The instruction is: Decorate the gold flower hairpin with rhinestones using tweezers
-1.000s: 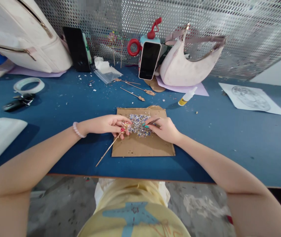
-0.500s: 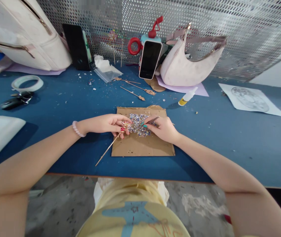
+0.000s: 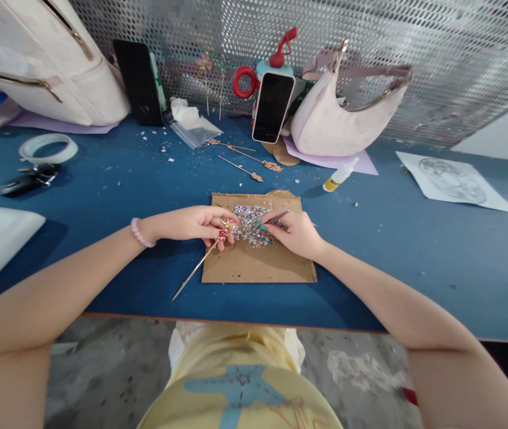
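My left hand (image 3: 211, 225) pinches the ornamented head of a gold hairpin (image 3: 195, 269), whose long stem slants down toward the table's front edge. Much of the ornament is covered by my fingers. Over a heap of small glittering rhinestones (image 3: 254, 239), my right hand (image 3: 296, 232) is closed on dark tweezers (image 3: 277, 217), their tips pointing left into the heap. Whether a stone sits between the tips is too small to tell. Beneath both hands lies a flat piece of cardboard (image 3: 258, 268) carrying the rhinestones.
Behind the cardboard lie several gold hairpins (image 3: 254, 176) and a glue bottle (image 3: 339, 176). A phone (image 3: 273, 107) leans upright beside a white handbag (image 3: 347, 119). At left are a tape roll (image 3: 48, 149) and a backpack (image 3: 57, 65); at right, a printed sheet (image 3: 454, 182).
Almost nothing differs. Both hands keep their hold and place, and the view has shifted very slightly.
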A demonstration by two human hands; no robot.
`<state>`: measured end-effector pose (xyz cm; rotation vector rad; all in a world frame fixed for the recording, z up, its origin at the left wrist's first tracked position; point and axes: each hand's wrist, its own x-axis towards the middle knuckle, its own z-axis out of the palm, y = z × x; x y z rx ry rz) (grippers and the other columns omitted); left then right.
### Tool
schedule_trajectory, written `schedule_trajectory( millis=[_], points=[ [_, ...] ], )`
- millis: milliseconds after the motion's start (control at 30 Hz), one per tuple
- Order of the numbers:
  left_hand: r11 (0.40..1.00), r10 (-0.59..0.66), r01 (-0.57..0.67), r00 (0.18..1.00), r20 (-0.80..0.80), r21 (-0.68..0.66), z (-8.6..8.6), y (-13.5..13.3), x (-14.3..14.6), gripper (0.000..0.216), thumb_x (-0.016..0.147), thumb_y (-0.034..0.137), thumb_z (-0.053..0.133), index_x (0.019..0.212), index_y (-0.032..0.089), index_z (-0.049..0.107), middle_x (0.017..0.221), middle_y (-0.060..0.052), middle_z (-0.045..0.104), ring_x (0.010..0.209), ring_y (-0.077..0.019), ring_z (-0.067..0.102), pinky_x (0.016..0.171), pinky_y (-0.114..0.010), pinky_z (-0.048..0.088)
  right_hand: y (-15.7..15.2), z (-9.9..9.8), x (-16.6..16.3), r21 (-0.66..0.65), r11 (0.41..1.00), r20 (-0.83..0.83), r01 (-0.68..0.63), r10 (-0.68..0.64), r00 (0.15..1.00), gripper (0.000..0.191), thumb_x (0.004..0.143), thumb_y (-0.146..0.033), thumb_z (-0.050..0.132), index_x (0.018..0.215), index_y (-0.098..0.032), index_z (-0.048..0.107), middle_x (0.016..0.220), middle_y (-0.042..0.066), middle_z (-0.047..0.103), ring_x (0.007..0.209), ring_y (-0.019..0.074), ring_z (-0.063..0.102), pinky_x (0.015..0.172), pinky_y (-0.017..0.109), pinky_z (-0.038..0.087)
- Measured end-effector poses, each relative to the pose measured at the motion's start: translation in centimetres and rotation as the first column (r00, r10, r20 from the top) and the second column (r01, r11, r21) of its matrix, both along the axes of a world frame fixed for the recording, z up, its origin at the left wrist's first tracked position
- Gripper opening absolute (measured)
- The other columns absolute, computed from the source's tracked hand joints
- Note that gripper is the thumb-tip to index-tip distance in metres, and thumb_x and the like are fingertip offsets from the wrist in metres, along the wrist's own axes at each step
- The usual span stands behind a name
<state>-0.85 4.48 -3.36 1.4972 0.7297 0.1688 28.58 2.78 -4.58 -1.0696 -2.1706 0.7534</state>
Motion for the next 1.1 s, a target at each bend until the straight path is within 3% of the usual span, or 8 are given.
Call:
schedule_trajectory(
  millis=[1100],
  points=[
    [1.000,-0.015,0.015,1.000,0.019,-0.009,-0.47,0.22,-0.24,0.054,0.099,0.028,0.066,0.149,0.021,0.046,0.122,-0.012,0.077,0.092,-0.0177,0.077,0.071,-0.025,0.054,0.01,-0.44,0.26,0.020,1.000,-0.011,-0.007,0.007,1.000,0.015,0.093,-0.021,0.060,0.092,-0.022,0.075,0.104,0.004,0.081,0.088,0.0186,0.076,0.085,0.033,0.062]
  ],
)
